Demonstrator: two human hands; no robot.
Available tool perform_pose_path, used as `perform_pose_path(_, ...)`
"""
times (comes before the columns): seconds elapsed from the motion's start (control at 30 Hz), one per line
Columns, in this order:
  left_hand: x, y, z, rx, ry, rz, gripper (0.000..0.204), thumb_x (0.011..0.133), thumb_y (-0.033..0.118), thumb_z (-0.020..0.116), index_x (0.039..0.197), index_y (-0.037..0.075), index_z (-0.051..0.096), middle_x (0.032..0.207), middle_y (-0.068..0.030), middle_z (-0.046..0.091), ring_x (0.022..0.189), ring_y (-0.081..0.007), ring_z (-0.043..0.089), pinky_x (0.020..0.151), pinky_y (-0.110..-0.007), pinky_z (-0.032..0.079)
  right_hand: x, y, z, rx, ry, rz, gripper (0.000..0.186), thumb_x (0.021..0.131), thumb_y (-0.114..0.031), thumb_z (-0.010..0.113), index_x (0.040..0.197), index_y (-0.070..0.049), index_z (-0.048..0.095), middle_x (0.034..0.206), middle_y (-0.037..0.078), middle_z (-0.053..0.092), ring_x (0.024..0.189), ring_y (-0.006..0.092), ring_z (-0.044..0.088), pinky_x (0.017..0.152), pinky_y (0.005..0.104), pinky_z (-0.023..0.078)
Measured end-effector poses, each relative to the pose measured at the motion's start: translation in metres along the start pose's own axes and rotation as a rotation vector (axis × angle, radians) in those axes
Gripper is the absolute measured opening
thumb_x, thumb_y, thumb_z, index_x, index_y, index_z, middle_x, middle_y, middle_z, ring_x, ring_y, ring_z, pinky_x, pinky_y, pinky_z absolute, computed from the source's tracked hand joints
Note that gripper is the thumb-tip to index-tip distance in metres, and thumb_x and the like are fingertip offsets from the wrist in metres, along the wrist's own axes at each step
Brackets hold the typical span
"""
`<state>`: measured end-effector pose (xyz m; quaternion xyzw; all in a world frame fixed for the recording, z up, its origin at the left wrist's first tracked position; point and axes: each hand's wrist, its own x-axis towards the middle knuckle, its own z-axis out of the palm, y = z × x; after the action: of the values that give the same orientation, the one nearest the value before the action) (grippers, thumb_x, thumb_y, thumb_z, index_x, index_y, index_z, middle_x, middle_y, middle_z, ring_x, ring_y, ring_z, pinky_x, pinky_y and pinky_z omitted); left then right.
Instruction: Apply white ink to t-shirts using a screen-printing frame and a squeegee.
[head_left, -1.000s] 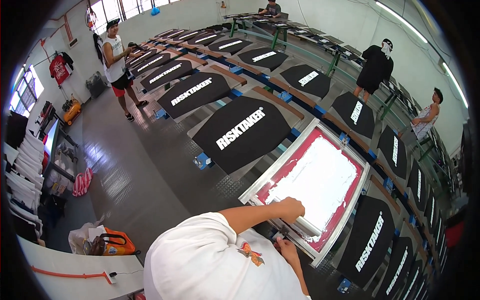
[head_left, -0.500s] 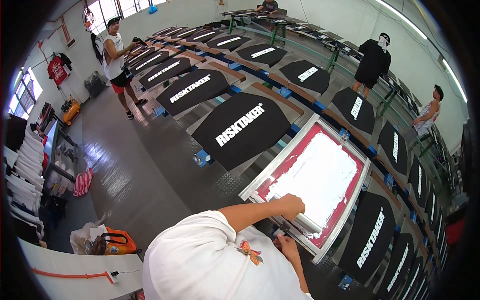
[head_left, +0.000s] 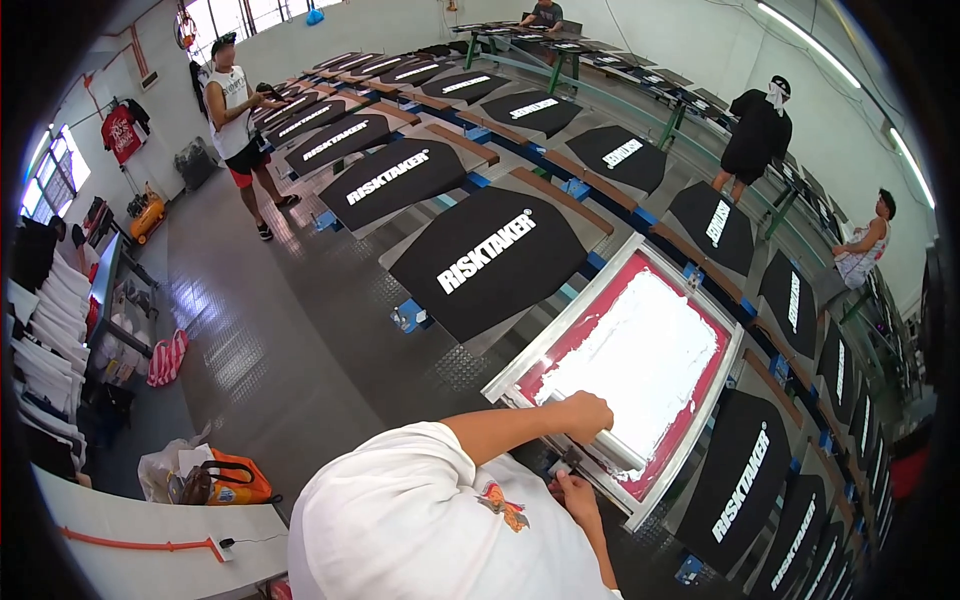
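A metal-framed printing screen [head_left: 568, 322] with a red border lies tilted across my front, right of centre. Thick white ink [head_left: 655, 335] covers most of its mesh. My left hand [head_left: 588, 415] is closed over a long pale squeegee [head_left: 627, 452] at the near end of the screen, the blade lying along the ink's edge. Lower, just outside the frame's near side, my right hand [head_left: 573, 492] has its fingers curled by a small dark fitting [head_left: 566, 460]. What those fingers hold is hidden.
Black printed shirt panels [head_left: 490, 262] lie on boards in long curving rows, with another panel [head_left: 737, 478] close to the screen's right. People [head_left: 235, 115] stand at the far left and back right. Bags [head_left: 215, 478] and a white counter [head_left: 130, 515] are at the lower left.
The whole view has shifted slightly, so the scene sits a little further right. My hands and the squeegee keep nearly the same place on the screen.
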<state>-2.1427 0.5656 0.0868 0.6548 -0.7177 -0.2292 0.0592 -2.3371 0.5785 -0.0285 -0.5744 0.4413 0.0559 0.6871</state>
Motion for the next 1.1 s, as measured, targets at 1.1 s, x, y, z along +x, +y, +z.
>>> perform_pose_path(1.1,-0.003,0.001,0.0,-0.018,0.016,0.015,0.039,0.064,0.005,0.061,0.101,0.011,0.069,0.09,-0.0154,0.067,0.085,-0.032,0.065,0.072,-0.04,0.051,0.0,-0.001,-0.001,-0.02,0.01,-0.014,0.051,0.088,-0.046,0.058,0.094,0.005,0.061,0.087,0.011,0.064,0.075,0.0172,0.061,0.071,0.0297,0.049)
